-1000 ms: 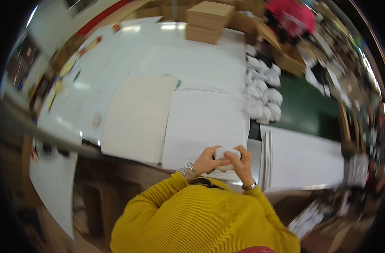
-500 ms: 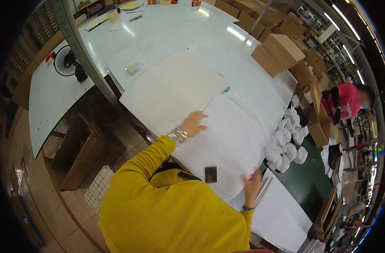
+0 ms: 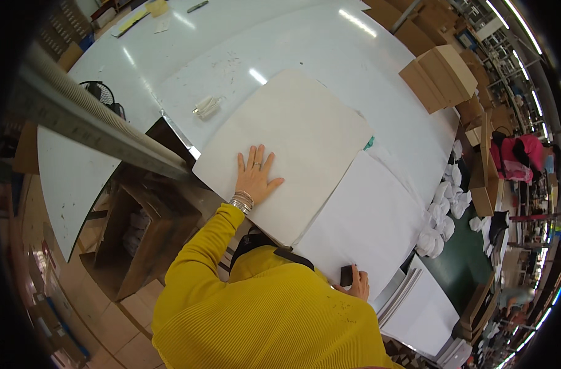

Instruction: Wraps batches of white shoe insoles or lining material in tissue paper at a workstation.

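My left hand (image 3: 254, 179) lies flat with spread fingers on a cream sheet (image 3: 305, 132), near its left edge. Bracelets circle that wrist. To the right of the cream sheet is a stack of white paper (image 3: 369, 209), the two meeting along a slanting edge. At the near end of the white paper my right hand (image 3: 357, 285) has its fingers closed on a small dark block (image 3: 346, 275). Part of its thumb side is hidden by the block and my sleeve. A bit of green (image 3: 369, 143) shows at the far corner where the sheets meet.
More white sheets (image 3: 418, 307) lie at the right. Beyond them, white bundled pieces (image 3: 440, 212) rest on a green surface (image 3: 455, 255). Cardboard boxes (image 3: 440, 77) stand at the far right. A metal post (image 3: 102, 123) rises at the left, and a clear object (image 3: 206, 106) lies beyond the cream sheet.
My left hand has moved from the edge of the white paper onto the cream sheet and flattened. My right hand has come from the paper's right side to the dark block. The view has shifted.
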Demonstrator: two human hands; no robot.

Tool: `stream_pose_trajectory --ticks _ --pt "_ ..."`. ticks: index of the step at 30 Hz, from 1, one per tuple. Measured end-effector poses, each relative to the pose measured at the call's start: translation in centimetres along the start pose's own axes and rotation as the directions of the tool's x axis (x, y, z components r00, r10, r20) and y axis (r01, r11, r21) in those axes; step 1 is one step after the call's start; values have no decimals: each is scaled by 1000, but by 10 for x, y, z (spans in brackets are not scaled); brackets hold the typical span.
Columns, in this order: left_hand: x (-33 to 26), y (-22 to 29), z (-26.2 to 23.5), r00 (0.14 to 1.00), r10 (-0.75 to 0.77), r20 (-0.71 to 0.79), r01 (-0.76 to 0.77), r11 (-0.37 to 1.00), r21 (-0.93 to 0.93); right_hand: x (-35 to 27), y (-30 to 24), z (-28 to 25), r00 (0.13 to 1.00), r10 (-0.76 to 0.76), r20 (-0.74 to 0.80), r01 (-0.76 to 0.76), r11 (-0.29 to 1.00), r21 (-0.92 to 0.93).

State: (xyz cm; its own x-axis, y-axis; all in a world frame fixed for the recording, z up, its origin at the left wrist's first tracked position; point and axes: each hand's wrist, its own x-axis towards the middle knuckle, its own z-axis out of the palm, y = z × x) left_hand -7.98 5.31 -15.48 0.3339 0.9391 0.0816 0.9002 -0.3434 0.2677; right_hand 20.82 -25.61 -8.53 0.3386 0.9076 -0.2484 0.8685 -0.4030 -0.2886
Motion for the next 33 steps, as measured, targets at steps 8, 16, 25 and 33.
stream_pose_trajectory --ticks 8,16,25,33 --pt "2 0 -6 999 32 -13 -33 995 -92 -1 -1 5 989 150 1 -150 988 -21" --pt "-1 -8 -11 1000 4 0 -4 994 -106 95 -77 -98 958 -228 173 64 761 646" --pt "7 -3 7 982 -42 -185 5 981 -193 342 -206 42 894 -310 -325 323 946 -14" --pt "-3 -9 -9 975 -30 -220 -25 970 -243 296 -202 -34 733 -674 87 561 673 482"
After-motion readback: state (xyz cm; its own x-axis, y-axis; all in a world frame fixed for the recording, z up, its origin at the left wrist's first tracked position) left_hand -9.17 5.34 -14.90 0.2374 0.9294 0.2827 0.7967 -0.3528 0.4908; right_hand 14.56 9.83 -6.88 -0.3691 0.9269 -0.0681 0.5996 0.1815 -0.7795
